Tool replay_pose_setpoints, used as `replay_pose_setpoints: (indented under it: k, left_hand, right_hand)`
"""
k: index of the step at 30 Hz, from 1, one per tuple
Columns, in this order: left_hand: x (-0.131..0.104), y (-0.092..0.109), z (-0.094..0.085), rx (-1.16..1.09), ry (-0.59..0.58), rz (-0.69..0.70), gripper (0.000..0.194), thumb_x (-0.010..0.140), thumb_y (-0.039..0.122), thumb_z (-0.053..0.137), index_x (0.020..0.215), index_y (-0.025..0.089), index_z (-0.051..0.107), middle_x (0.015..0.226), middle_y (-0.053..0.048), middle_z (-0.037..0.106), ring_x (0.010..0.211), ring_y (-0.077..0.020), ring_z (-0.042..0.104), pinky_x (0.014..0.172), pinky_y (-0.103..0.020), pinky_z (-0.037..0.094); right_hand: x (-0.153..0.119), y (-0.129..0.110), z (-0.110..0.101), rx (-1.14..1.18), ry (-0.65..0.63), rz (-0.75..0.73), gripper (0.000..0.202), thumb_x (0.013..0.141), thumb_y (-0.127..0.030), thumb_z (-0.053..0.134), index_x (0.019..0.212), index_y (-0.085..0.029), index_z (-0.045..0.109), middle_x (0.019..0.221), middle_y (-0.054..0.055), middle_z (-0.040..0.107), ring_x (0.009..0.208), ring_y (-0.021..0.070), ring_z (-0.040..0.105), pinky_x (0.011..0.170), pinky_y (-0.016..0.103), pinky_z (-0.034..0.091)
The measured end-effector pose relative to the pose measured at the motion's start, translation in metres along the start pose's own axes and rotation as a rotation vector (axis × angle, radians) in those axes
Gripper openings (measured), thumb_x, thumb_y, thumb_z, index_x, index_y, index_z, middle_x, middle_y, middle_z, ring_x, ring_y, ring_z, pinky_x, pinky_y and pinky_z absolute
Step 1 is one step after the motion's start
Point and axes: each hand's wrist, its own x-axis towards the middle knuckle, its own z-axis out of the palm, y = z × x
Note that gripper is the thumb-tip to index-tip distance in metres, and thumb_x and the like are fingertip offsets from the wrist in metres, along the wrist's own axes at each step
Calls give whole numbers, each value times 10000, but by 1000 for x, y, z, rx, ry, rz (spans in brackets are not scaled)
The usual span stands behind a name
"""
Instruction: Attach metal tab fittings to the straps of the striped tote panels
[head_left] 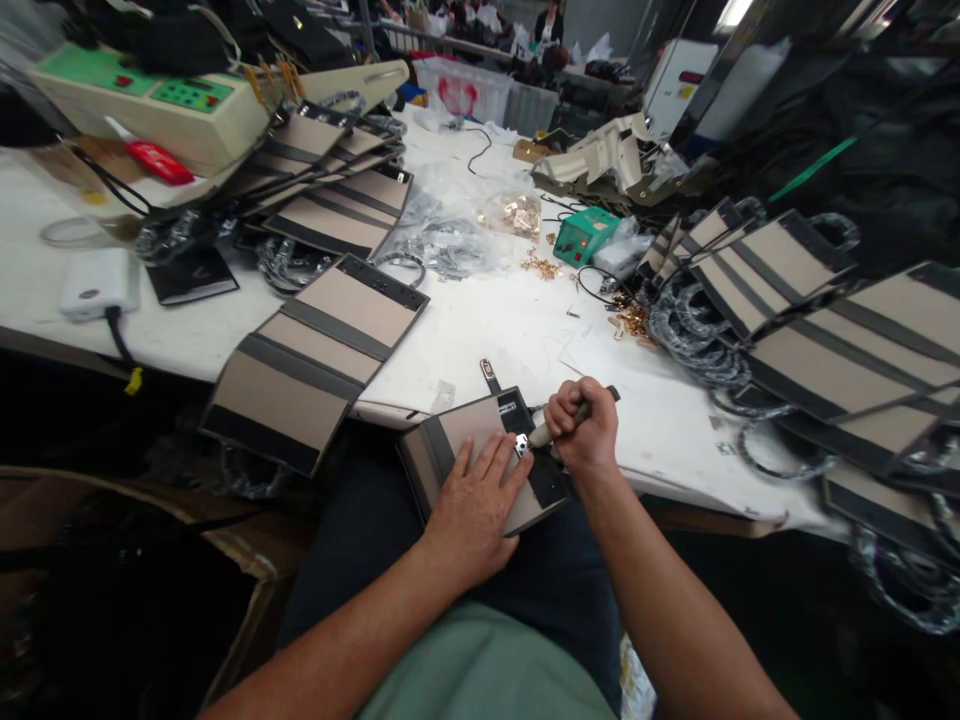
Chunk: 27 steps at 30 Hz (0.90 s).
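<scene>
The bag panel (469, 418), beige with black bands, lay over the person's lap at the near edge of the tabletop (495, 320), directly beneath the left fingers (487, 455). Those fingers were spread flat on it, pressing rather than gripping. The right fingers (559, 415) were clenched around a hand tool (540, 435), its pale front end pointing at a small white-and-black piece (521, 443) just beside the left fingertips. A short strap with a metal fitting (489, 375) stuck out from the panel, beyond the left fingers

Left of the left fingers, an opened panel (330, 345) hung partly over the edge, and a pile of similar panels (337, 205) lay farther off. Ahead of both hands' fingers were loose gold-coloured hardware (541, 266), clear plastic bags (450, 235) and a green box (583, 237). Well to the right of the right fingers, more panels (840, 330) lay overlapping, their looped handles (694, 325) wrapped in plastic
</scene>
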Motion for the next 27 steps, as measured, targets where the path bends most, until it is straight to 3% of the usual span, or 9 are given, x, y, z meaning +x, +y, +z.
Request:
replay_pose_setpoints:
  k: [7, 15, 18, 21, 23, 27]
  left_hand:
    - [-1, -2, 3, -34, -18, 7, 866, 826, 466, 677, 1572, 204, 325, 1690, -152, 212, 1570, -328, 136, 1267, -583, 33]
    - [0, -3, 1, -48, -23, 11, 849, 834, 448, 662, 1567, 180, 327, 1678, -170, 238, 1567, -336, 144, 1263, -586, 27]
    - [-1, -1, 1, -61, -11, 2, 870, 812, 420, 679, 1568, 181, 321, 1670, -170, 262, 1562, -334, 163, 1266, -577, 29]
    - [-2, -1, 0, -77, 11, -15, 843, 818, 396, 668, 1562, 178, 336, 1652, -166, 306, 1555, -325, 187, 1275, -552, 31]
    - [-3, -1, 0, -92, 27, -20, 843, 808, 391, 681, 1556, 190, 347, 1652, -148, 312, 1557, -317, 180, 1281, -532, 32]
    - [-6, -2, 2, -122, 52, -32, 909, 762, 389, 734, 1559, 215, 332, 1639, -142, 326, 1550, -321, 186, 1282, -532, 45]
  right_hand:
    - [6, 7, 0, 45, 86, 16, 285, 792, -344, 646, 649, -211, 438, 558, -97, 360, 361, 40, 273, 326, 164, 269]
    - [-1, 7, 15, -148, -36, -1, 281, 830, -335, 626, 642, -218, 453, 538, -90, 390, 355, 57, 263, 331, 195, 227]
    - [-9, 9, 25, -364, -96, -15, 300, 858, -356, 612, 633, -222, 465, 528, -76, 420, 376, 74, 309, 366, 223, 249]
    - [-17, 12, 34, -766, -259, -100, 299, 843, -329, 649, 607, -206, 513, 547, -50, 475, 491, 99, 406, 476, 242, 344]
    - [-19, 13, 36, -902, -309, -146, 296, 836, -315, 662, 600, -200, 525, 557, -46, 487, 536, 105, 426, 521, 243, 364]
    - [-14, 11, 32, -718, -223, -30, 321, 877, -371, 628, 623, -214, 507, 494, -65, 463, 423, 96, 371, 431, 245, 304]
